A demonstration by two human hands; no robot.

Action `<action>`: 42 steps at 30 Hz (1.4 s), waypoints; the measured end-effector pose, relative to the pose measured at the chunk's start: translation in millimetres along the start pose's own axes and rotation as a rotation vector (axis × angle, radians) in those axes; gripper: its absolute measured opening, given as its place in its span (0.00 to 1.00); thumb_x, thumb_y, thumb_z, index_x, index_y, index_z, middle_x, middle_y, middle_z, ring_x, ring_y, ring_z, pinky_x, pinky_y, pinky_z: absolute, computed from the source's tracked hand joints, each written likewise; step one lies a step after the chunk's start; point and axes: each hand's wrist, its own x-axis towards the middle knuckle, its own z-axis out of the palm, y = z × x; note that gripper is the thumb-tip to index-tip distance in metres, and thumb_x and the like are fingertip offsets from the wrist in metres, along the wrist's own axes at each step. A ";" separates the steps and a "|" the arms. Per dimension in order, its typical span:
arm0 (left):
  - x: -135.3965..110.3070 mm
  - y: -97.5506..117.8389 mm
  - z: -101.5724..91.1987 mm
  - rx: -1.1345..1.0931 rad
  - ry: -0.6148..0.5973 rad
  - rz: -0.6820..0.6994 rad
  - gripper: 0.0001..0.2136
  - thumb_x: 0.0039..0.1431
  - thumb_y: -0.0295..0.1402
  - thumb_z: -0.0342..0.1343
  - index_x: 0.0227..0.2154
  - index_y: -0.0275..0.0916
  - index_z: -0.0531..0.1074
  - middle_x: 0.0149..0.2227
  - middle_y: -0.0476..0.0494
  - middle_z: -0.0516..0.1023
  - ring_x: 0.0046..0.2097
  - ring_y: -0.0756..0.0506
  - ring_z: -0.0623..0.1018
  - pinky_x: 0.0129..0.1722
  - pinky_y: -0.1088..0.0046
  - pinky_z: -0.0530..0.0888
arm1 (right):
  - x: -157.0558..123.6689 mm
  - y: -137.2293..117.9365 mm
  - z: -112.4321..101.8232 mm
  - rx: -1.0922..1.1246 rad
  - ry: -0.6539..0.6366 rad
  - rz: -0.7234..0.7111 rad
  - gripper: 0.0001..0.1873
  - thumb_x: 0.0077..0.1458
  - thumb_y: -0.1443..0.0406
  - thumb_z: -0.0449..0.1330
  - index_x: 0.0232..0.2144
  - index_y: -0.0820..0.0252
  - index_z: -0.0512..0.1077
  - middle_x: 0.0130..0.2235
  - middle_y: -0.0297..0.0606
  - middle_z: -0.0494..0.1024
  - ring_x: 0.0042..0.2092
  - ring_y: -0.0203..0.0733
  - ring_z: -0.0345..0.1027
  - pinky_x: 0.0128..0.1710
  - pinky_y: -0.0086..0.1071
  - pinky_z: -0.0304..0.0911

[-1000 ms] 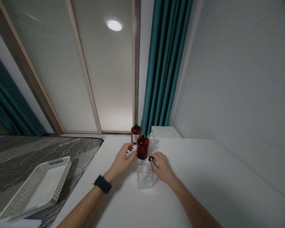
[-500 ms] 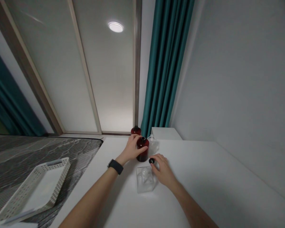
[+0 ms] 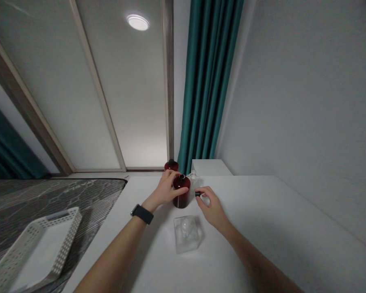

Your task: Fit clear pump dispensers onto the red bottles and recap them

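Our left grip (image 3: 164,190) is curved around the front dark red bottle (image 3: 181,197), opened about as wide as its body, with the thumb across the near side and the fingers by the shoulder. We have that bottle upright on the white counter (image 3: 228,256). Our right grip (image 3: 211,206) is nearly closed, thumb and fingertips pinching a small black cap (image 3: 197,194) just right of the bottle, apart from it. A second red bottle (image 3: 171,166) stands behind our left grip, partly hidden; a clear square container (image 3: 186,236) sits nearer us.
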 end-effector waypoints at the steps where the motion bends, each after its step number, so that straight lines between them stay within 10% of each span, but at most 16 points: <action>1: 0.9 0.1 -0.6 0.005 0.000 0.003 0.21 0.54 0.40 0.64 0.48 0.39 0.68 0.48 0.40 0.67 0.53 0.37 0.69 0.56 0.54 0.68 | 6.6 -1.0 1.6 0.021 0.019 -0.005 0.11 0.54 0.68 0.56 0.40 0.55 0.73 0.41 0.40 0.77 0.44 0.46 0.70 0.43 0.38 0.66; 12: 5.0 15.6 -42.7 0.026 -0.026 0.033 0.13 0.57 0.35 0.60 0.44 0.41 0.69 0.46 0.42 0.72 0.51 0.39 0.71 0.54 0.57 0.69 | 76.2 -14.0 20.5 0.162 0.006 -0.042 0.04 0.54 0.64 0.61 0.33 0.55 0.69 0.41 0.39 0.80 0.45 0.46 0.72 0.47 0.41 0.64; 42: 1.8 10.6 -49.7 0.099 -0.190 0.189 0.17 0.61 0.30 0.61 0.51 0.44 0.66 0.51 0.42 0.74 0.52 0.39 0.72 0.52 0.57 0.71 | 63.4 -17.8 33.8 0.098 -0.038 -0.009 0.17 0.53 0.67 0.60 0.47 0.55 0.68 0.44 0.40 0.74 0.45 0.45 0.69 0.42 0.38 0.65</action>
